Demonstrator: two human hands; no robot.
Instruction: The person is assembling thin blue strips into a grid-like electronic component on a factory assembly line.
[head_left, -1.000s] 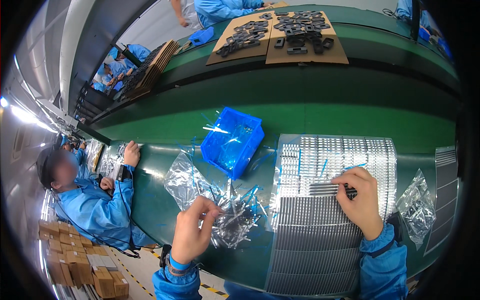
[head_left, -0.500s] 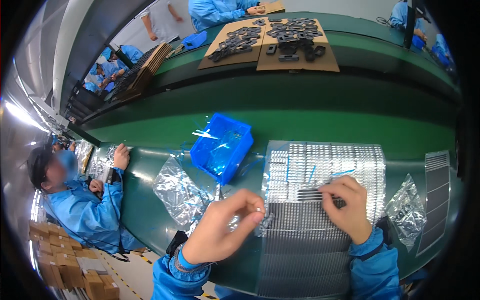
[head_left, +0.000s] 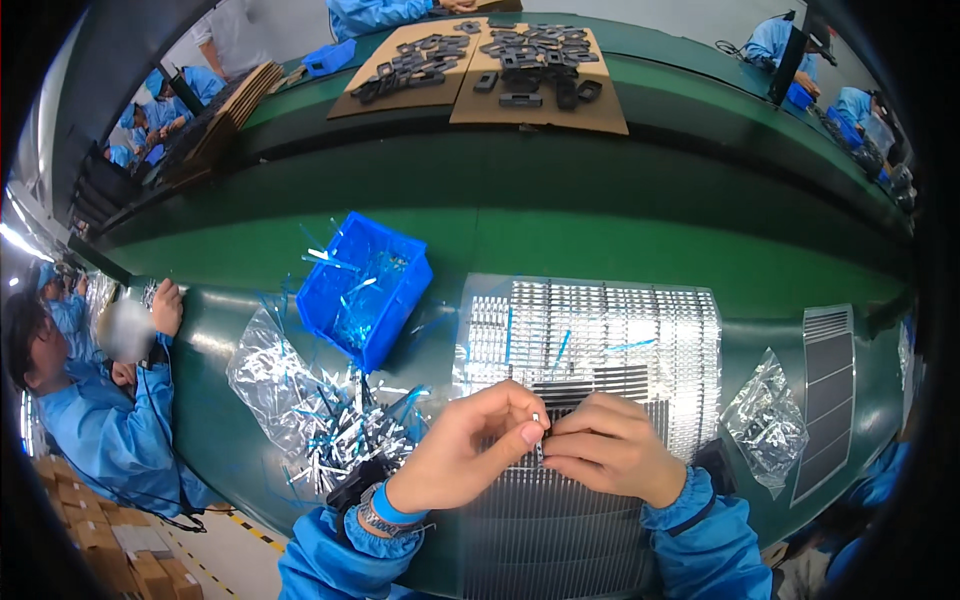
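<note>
My left hand (head_left: 470,452) pinches a small silver strip-like piece (head_left: 538,432) between thumb and index finger. Up against it, my right hand (head_left: 618,450) has its fingers closed at the same piece; whatever lies between those fingertips is hidden. Beneath both hands is a clear sheet (head_left: 660,310) with rows of small silver pieces on its far part and dark strips nearer me. Several black strips (head_left: 615,380) lie on it just beyond my right hand. A pile of thin silver and blue strips (head_left: 350,430) lies left of my left hand.
A blue bin (head_left: 405,310) with loose blue film scraps stands beyond the pile. On the right are a clear bag (head_left: 768,425) and a dark-striped sheet (head_left: 828,400). A co-worker (head_left: 95,410) sits at left. Cardboard sheets (head_left: 600,115) carry black frames on the far bench.
My right hand has left the black strips and come leftward to meet my left hand at the silver piece. The view has shifted, uncovering the strip pile.
</note>
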